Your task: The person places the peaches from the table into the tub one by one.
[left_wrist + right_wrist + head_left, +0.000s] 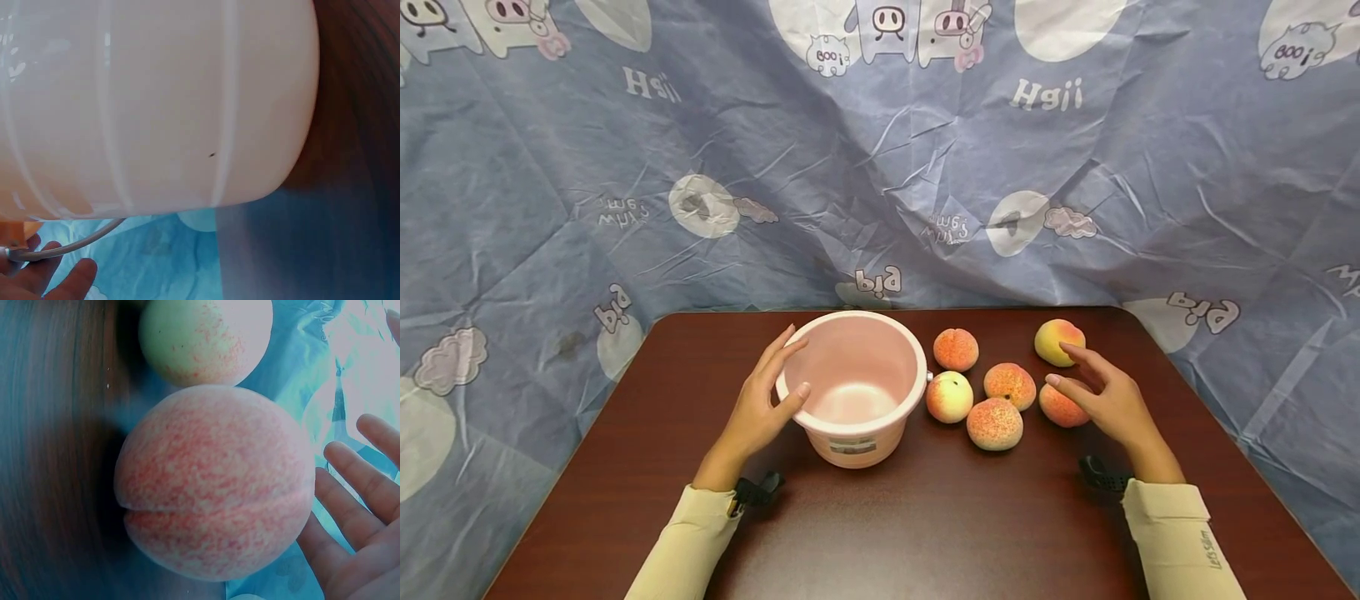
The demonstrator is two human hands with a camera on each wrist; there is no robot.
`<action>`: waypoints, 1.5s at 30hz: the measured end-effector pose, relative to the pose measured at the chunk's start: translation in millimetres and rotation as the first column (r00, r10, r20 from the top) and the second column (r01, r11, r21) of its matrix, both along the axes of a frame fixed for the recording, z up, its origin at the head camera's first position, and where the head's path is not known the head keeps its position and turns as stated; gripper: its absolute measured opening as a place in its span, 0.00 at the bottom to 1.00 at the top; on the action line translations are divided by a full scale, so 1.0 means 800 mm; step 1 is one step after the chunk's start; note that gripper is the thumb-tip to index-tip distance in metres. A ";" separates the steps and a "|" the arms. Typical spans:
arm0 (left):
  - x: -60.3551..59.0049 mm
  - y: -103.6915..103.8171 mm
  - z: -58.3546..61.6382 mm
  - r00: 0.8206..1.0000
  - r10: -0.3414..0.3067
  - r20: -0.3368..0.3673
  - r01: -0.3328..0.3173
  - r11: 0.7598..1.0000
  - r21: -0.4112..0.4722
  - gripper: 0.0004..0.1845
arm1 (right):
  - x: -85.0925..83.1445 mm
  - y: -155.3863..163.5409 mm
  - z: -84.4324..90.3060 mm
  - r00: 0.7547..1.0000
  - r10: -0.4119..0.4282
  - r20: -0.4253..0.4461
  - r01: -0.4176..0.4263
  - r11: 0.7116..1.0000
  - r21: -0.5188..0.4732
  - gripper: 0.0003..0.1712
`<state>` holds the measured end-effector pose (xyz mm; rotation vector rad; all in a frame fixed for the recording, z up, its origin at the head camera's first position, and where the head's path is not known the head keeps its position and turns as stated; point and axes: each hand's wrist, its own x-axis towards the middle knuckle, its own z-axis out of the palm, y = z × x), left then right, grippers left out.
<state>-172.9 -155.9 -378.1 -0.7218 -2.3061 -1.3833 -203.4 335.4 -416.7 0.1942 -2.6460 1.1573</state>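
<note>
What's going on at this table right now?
A person sits at a dark brown table with a pink bucket and six peaches beside it. The left hand rests against the bucket's rim and side, fingers fairly straight. The right hand is spread open over the rightmost peaches, next to a reddish peach and reaching toward a yellowish peach; it grips neither. The bucket is empty, and all the peaches lie on the table.
</note>
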 end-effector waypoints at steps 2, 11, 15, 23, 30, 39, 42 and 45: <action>0.000 0.001 -0.002 1.000 -0.006 -0.008 0.006 1.000 0.011 0.30 | -0.001 0.001 -0.001 1.000 -0.001 -0.001 0.001 1.000 0.003 0.38; -0.003 0.005 -0.007 0.999 -0.015 -0.050 0.018 0.998 0.056 0.27 | -0.004 0.006 -0.014 0.999 0.011 0.032 -0.011 1.000 0.000 0.39; -0.003 0.006 -0.006 0.999 -0.009 -0.046 0.012 0.998 0.058 0.26 | -0.006 0.010 -0.020 0.999 0.027 0.030 -0.027 1.000 -0.011 0.38; -0.018 0.000 -0.029 0.998 0.002 -0.064 0.003 0.998 0.070 0.26 | -0.009 0.022 -0.031 0.998 0.046 0.051 -0.047 0.999 0.013 0.37; -0.034 -0.006 -0.051 0.998 0.008 -0.066 -0.004 0.998 0.067 0.26 | -0.011 0.033 -0.040 0.996 0.057 0.069 -0.060 0.997 0.051 0.35; -0.030 -0.003 -0.048 0.997 0.006 -0.082 0.000 0.997 0.071 0.25 | -0.010 0.044 -0.045 0.978 0.166 0.126 -0.170 0.985 0.026 0.38; -0.018 0.003 -0.033 0.997 0.004 -0.079 0.003 0.997 0.081 0.25 | -0.010 0.046 -0.047 0.976 0.177 0.128 -0.182 0.983 0.025 0.39; -0.009 0.008 -0.018 0.998 0.004 -0.064 0.001 0.997 0.083 0.24 | -0.010 0.049 -0.049 0.975 0.183 0.123 -0.187 0.982 0.020 0.40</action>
